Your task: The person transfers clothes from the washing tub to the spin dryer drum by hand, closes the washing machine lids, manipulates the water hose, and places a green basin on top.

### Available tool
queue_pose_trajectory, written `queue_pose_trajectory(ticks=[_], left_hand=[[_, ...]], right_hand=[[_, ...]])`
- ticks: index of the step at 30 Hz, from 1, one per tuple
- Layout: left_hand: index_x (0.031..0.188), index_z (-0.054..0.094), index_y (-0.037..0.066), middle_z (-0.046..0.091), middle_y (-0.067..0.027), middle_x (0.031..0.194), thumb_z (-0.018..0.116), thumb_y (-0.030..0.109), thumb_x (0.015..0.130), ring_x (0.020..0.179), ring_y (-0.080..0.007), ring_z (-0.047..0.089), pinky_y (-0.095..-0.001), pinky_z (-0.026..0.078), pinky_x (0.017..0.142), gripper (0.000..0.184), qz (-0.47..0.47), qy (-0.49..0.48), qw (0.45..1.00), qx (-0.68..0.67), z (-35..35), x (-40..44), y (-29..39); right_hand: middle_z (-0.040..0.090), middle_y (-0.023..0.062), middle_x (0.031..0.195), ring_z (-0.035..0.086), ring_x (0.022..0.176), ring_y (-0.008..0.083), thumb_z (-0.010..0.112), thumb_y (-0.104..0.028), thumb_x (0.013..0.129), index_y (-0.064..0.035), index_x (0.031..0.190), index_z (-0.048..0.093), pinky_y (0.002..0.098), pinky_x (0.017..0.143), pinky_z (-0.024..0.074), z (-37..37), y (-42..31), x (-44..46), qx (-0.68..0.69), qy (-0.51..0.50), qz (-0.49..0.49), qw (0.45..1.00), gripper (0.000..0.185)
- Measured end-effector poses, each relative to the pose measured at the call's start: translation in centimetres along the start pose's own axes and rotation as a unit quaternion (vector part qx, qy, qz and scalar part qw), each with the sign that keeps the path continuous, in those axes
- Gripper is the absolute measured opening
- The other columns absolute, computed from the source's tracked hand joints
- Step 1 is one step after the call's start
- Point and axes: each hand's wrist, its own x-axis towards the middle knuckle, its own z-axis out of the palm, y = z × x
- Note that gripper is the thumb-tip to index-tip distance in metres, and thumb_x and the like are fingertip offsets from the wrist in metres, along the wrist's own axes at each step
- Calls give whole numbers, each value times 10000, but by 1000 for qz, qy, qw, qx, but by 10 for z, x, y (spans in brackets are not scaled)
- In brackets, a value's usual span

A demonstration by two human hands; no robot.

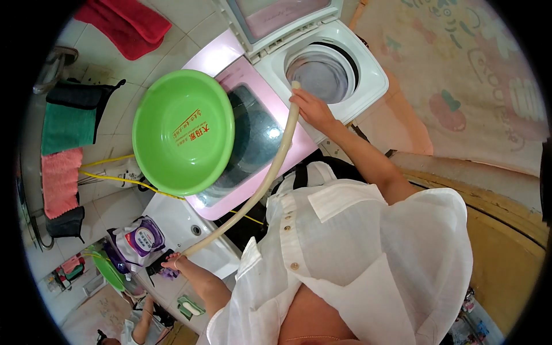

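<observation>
A long cream-coloured hose point(260, 188) runs from the white sink point(172, 215) across the front of a pink-and-white washing machine point(305, 144). My left hand point(174, 261) grips its lower end beside the sink, next to a dark fitting I cannot make out clearly. With fingers wrapped around it, my right hand point(312, 109) holds the other end at the rim of the open round tub point(319, 75). Greyish contents show inside the tub; whether water is there I cannot tell. A green basin point(184, 135) with red lettering rests on the machine's shut, see-through lid point(253, 132).
The tub's lid point(282, 17) stands raised. A purple-and-white detergent bag point(141, 241) and a green soap dish point(190, 307) sit by the sink. Cloths point(63, 178) hang on a rail, with a red towel point(123, 26) nearby. A patterned curtain point(448, 75) covers the right side.
</observation>
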Motion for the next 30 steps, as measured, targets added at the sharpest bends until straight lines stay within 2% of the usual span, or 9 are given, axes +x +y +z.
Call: queue_pose_trajectory(ticks=[6, 18, 22, 24, 25, 27, 28, 30], left_hand=[[609, 353, 173, 329, 36, 468, 423, 601, 857, 405, -114, 315, -266, 218, 403, 500, -3, 6, 1000, 1, 4, -3, 1], [617, 363, 165, 331, 27, 474, 433, 581, 863, 405, -126, 310, -279, 220, 402, 488, 15, 28, 999, 8, 5, -5, -2], [623, 366, 162, 329, 24, 473, 437, 579, 862, 405, -128, 309, -278, 223, 399, 486, 7, 25, 1000, -2, 5, -3, -2], [628, 366, 161, 329, 22, 475, 436, 584, 861, 405, -129, 307, -278, 227, 397, 488, 9, 30, 1000, -6, 5, -3, -2], [628, 366, 161, 329, 22, 475, 436, 584, 861, 405, -129, 307, -278, 227, 397, 488, 10, 30, 1000, -6, 5, -4, -2], [624, 364, 162, 333, 24, 478, 435, 582, 860, 405, -129, 305, -274, 230, 398, 487, 13, 25, 1000, -4, 5, -5, -2], [624, 364, 162, 333, 24, 478, 435, 582, 860, 405, -129, 305, -274, 230, 398, 487, 13, 26, 1000, -5, 6, -5, -2], [621, 365, 162, 338, 25, 481, 440, 573, 860, 407, -127, 309, -273, 230, 400, 481, 13, 27, 1000, -1, 6, -5, -2]], right_hand=[[529, 137, 1179, 510, 1102, 323, 586, -26, 757, -66, 1035, 566, 370, 865, 472, 5, 0, 5, 3, -6, 43, 999, 282], [546, 166, 1177, 509, 1109, 353, 571, 14, 757, -46, 1046, 584, 390, 936, 432, 9, 5, 5, 44, 12, 40, 998, 296], [567, 155, 1119, 555, 1031, 316, 577, 23, 766, -59, 1015, 560, 353, 848, 485, 9, 3, 5, 50, 58, 32, 997, 262], [576, 153, 1049, 590, 913, 265, 562, -23, 809, -34, 1031, 542, 319, 756, 499, 6, -1, 4, 165, -4, 244, 955, 222], [576, 153, 1049, 590, 913, 265, 562, -23, 809, -34, 1031, 542, 319, 756, 499, 12, -1, 4, 166, -4, 245, 955, 222], [592, 131, 948, 596, 800, 221, 591, -109, 833, -17, 1040, 525, 294, 674, 488, 24, -3, 7, 190, 137, 247, 940, 236], [592, 131, 948, 596, 800, 221, 591, -109, 833, -17, 1040, 525, 294, 674, 488, 25, -2, 8, 191, 137, 247, 940, 236], [598, 162, 877, 609, 788, 289, 638, -197, 802, 3, 1007, 519, 360, 691, 496, 29, 2, 11, 177, 129, 279, 935, 310]])
